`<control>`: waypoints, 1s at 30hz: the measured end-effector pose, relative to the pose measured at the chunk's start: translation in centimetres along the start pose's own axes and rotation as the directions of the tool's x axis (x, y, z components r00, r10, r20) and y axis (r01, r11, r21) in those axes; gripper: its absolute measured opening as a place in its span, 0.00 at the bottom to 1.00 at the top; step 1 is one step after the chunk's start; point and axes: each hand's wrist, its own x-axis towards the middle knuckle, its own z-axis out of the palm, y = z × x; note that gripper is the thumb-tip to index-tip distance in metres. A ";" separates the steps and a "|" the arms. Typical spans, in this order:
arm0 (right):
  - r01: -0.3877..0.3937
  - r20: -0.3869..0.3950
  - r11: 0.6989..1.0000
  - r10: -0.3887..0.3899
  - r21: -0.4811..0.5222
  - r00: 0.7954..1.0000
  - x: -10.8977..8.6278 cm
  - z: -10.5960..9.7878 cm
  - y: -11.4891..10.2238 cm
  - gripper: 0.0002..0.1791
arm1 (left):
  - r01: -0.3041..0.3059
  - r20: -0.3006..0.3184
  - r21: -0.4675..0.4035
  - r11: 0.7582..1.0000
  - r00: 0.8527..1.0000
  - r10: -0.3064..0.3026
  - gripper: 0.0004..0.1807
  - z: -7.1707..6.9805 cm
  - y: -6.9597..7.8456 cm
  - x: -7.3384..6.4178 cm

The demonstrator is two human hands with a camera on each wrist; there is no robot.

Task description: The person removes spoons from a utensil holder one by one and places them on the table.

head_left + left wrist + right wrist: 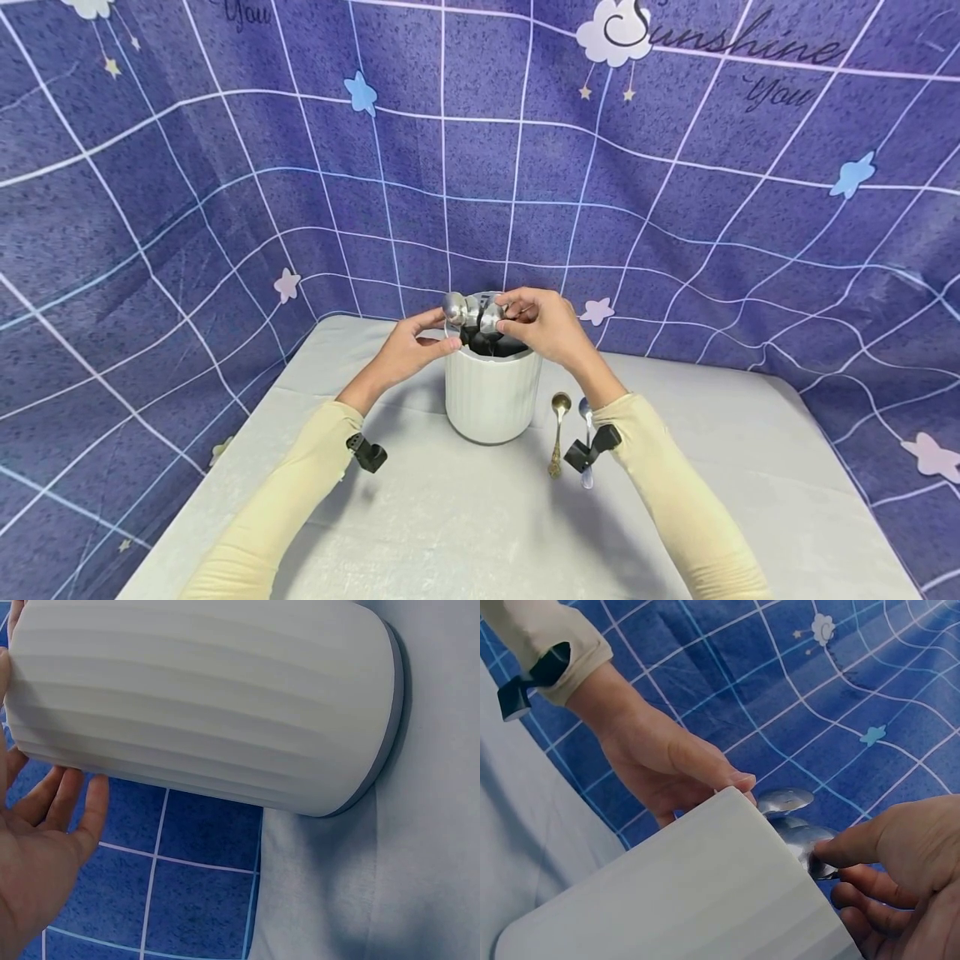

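Head view: the right hand [546,323] pinches a metal spoon [491,318] by its bowl above the white canister [492,400], whose side the loosely spread left hand [408,348] touches (apparently not gripping). We'd expect the spoon light, stiff, slippery; hold the bowl's edges.

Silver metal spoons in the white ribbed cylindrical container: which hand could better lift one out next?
Probably the right hand: it pinches one silver spoon by the bowl, while the left hand touches the white container.
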 end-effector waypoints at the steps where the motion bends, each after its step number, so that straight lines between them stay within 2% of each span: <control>1: 0.002 -0.001 1.000 -0.002 -0.002 1.000 0.0 0.0 0.0 0.17 | 0.002 -0.001 0.001 1.000 1.000 -0.002 0.33 0.0 0.0 0.0; 8: 0.014 -0.006 1.000 -0.014 -0.026 1.000 0.1 0.1 0.0 0.16 | -0.002 -0.001 -0.007 1.000 1.000 0.002 0.33 0.0 -0.2 0.0; 15: -0.015 -0.007 0.998 0.014 -0.065 1.000 0.1 0.6 -0.2 0.13 | -0.006 -0.003 0.005 1.000 1.000 0.006 0.31 0.0 -0.1 0.0; 22: -0.002 -0.007 0.999 0.002 -0.035 1.000 0.3 0.5 -0.6 0.19 | -0.016 0.003 -0.004 1.000 1.000 0.016 0.31 0.0 0.1 0.0; 30: 0.045 -0.004 0.992 -0.046 -0.117 0.999 0.9 0.7 -0.8 0.22 | -0.023 0.003 0.000 1.000 1.000 0.023 0.32 -0.1 -0.1 0.0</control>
